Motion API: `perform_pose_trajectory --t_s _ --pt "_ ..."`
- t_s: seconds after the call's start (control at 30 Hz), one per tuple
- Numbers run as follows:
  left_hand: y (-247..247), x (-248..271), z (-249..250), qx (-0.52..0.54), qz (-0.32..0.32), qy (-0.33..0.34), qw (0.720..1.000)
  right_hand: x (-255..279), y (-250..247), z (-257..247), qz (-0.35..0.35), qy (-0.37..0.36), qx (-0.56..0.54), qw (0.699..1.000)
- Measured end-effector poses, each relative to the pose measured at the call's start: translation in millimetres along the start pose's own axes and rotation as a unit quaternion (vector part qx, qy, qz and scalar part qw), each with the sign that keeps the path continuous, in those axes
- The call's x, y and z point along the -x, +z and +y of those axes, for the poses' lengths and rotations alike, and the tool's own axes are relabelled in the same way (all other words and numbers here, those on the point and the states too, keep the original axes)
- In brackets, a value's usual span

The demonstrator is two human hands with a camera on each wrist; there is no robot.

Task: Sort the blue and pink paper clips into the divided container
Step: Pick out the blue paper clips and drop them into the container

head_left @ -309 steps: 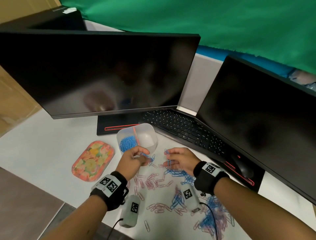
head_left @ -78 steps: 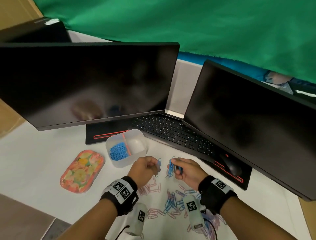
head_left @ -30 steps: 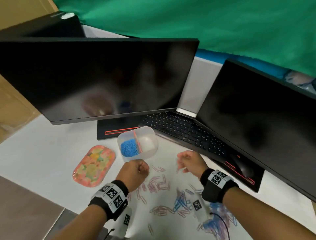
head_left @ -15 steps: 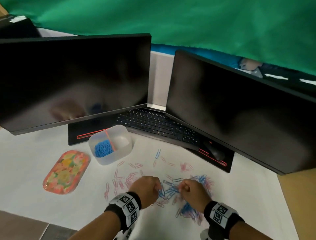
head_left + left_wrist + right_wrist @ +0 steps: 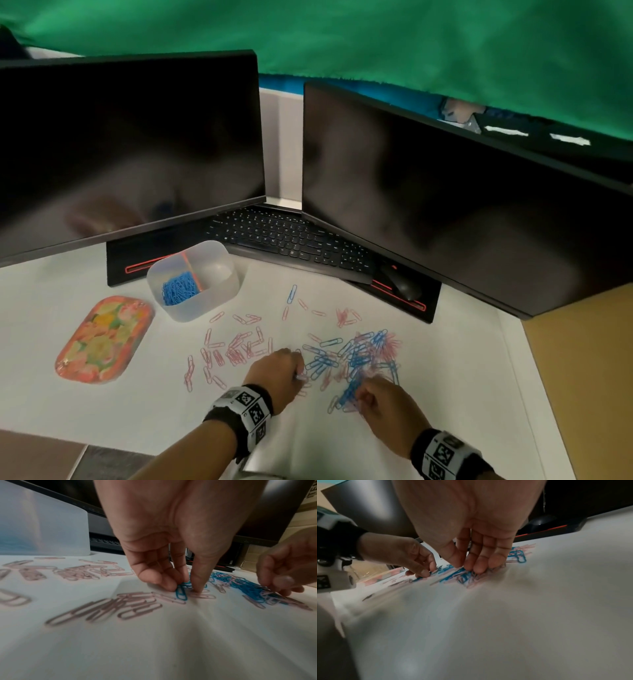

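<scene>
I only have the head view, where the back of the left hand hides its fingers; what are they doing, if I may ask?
Observer: The left wrist view shows the left hand pinching one blue paper clip between thumb and fingers on the table.
Operator: Thanks. And the other one?
Observer: In the right wrist view the right hand points its fingers down into the mixed pile; whether they grip a clip I cannot tell.

Bare desk (image 5: 342, 442) is lying open toward the near edge. Clips (image 5: 356, 356) are littering the path to the container (image 5: 219, 287). Monitors (image 5: 445, 192) and keyboard (image 5: 291, 240) are walling off the far side; tray (image 5: 102, 339) is blocking left.
</scene>
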State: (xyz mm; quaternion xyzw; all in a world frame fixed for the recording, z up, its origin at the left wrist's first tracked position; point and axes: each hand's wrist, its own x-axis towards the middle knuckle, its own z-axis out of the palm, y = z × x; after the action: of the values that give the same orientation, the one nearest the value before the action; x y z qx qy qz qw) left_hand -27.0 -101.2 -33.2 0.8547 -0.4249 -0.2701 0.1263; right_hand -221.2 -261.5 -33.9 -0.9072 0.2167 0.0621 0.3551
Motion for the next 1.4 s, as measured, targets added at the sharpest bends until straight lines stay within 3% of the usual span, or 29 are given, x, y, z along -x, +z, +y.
perform_pose_trajectory --t_s 0.17,0.47,0.6,0.73,0.87,1.0,1.2,1.27,1.37,1.4 --pt "-4.0 0.9 -5.1 -0.003 0.006 -0.012 1.0 17.8 2.9 13.0 0.01 -0.019 0.038 0.999" --pt "-16.6 1.1 -15.1 -0.009 0.026 -0.025 0.999 29.4 -7.8 28.9 0.032 0.018 0.076 0.996" --pt "-23.4 1.2 -14.2 0.085 0.039 -0.041 0.995 27.5 -13.5 26.1 0.046 0.028 0.07 0.996" --pt "-35.3 -2.6 -14.7 0.229 0.072 -0.097 0.966 14.8 -10.8 14.7 0.051 0.015 0.051 0.997" --pt "-44.8 -7.0 -21.2 0.392 0.058 -0.14 0.908 -1.5 -7.3 -4.1 0.037 -0.004 0.022 0.999" --pt "-45.9 -8.5 -25.4 0.438 0.042 -0.16 0.883 -18.9 -2.9 -25.0 0.013 -0.018 0.003 1.0" --pt "-49.1 2.6 -23.5 0.532 0.034 -0.209 0.82 -56.0 2.8 -61.7 0.0 -0.007 0.004 1.0" --pt "-47.2 4.3 -25.0 0.498 0.046 -0.232 0.834 -68.3 6.7 -73.4 0.004 0.002 0.003 1.0" --pt "-38.7 8.2 -24.0 0.284 0.041 -0.217 0.933 -82.7 16.2 -87.5 0.0 0.002 0.031 1.0" --pt "-35.2 10.8 -21.2 0.217 0.029 -0.204 0.954 -86.4 19.5 -90.5 -0.004 0.0 0.044 0.999"
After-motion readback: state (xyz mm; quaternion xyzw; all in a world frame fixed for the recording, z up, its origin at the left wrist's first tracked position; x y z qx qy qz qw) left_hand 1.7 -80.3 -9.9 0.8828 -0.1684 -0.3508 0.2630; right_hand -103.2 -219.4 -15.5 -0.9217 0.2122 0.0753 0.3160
